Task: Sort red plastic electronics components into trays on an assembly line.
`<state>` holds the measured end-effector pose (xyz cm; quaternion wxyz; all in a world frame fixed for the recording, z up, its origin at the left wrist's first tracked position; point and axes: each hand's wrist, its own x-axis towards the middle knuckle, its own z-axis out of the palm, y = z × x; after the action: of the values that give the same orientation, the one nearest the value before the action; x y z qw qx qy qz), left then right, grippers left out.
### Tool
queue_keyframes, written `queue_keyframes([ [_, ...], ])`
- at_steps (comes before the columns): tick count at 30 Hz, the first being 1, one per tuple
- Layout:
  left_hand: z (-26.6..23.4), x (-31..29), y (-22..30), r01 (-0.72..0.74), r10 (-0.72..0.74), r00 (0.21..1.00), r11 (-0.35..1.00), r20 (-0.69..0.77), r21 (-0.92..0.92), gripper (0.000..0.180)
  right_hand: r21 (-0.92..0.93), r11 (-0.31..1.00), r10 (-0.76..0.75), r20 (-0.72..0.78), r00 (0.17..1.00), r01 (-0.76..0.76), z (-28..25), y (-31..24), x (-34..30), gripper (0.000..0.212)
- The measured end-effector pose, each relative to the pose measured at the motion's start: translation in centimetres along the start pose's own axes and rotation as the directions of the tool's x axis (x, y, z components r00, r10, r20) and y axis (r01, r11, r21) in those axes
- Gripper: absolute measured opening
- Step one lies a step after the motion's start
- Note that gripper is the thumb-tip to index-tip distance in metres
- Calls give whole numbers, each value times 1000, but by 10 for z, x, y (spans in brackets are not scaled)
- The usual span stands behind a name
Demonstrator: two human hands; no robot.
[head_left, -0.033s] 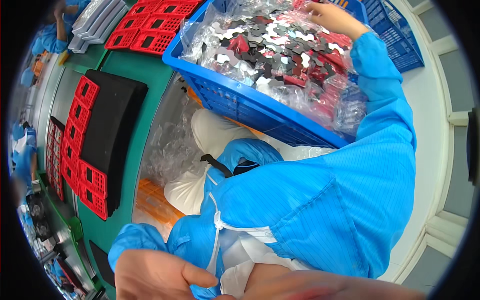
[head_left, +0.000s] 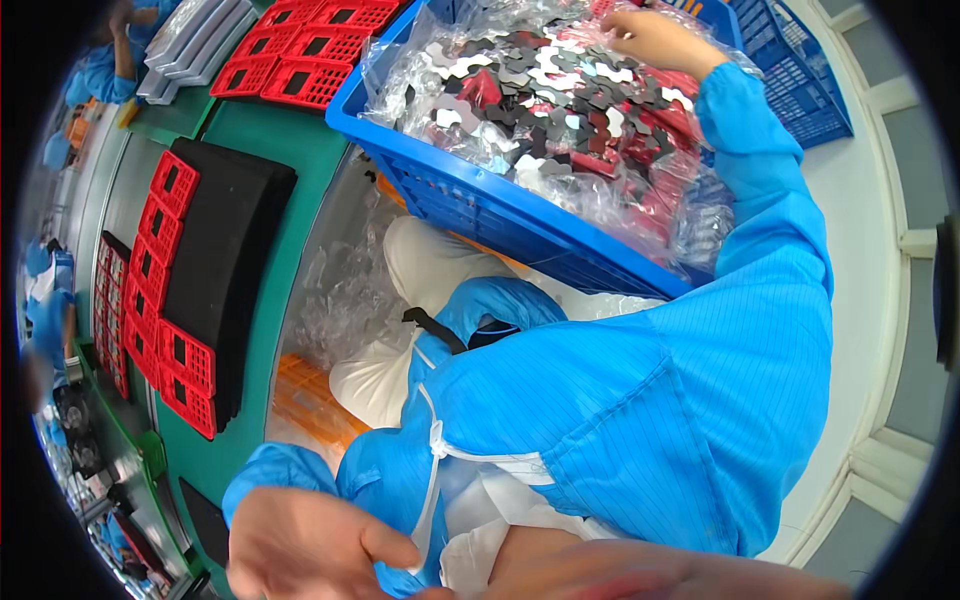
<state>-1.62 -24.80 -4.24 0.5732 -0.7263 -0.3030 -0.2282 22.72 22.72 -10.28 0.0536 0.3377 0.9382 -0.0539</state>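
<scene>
My right hand (head_left: pixel 664 42) reaches over a blue plastic crate (head_left: pixel 500 195), its bent fingertips just above the pile inside. A small gap shows between thumb and fingers, and I see nothing held in it. Small wavy-edged flat pieces (head_left: pixel 560 110) in black, grey and white lie there, mixed with red pieces (head_left: pixel 480 90) and clear plastic film (head_left: pixel 590 190). My left hand (head_left: pixel 300 545) is close to the camera at the lower left, palm turned up and thumb stretched out. Its other fingers are partly hidden by the picture's lower edge; no object shows on the palm.
Left of me runs a green worktop (head_left: pixel 270 150) bearing a black block (head_left: pixel 225 220) and red perforated trays (head_left: pixel 160 250). More red trays (head_left: pixel 320 50) and grey stacked trays (head_left: pixel 200 40) sit farther off. Another blue crate (head_left: pixel 800 80) stands behind. Co-workers (head_left: pixel 50 310) are at far left.
My right hand has shifted slightly over the crate, its fingers a little lower. My left hand has moved slightly, its thumb nearer the palm.
</scene>
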Motion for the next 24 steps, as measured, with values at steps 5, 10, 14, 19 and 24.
queue_keyframes([
  [5,27,15,26,714,-533,652,670,539,-202,27,288,893,-319,-139,938,346,64,-65,49,47],
  [10,97,-2,6,726,-396,660,556,638,-406,36,272,861,-365,-261,894,430,96,-99,67,66],
  [14,181,-13,5,777,-479,621,271,620,-569,23,200,752,-524,-399,753,629,98,-110,71,66],
  [19,289,-14,-10,685,-557,146,-540,818,-489,32,136,821,-548,-78,833,554,53,-121,53,54],
  [24,335,19,-10,765,-469,-61,-589,881,-260,38,350,894,-302,14,953,278,13,-52,52,32],
])
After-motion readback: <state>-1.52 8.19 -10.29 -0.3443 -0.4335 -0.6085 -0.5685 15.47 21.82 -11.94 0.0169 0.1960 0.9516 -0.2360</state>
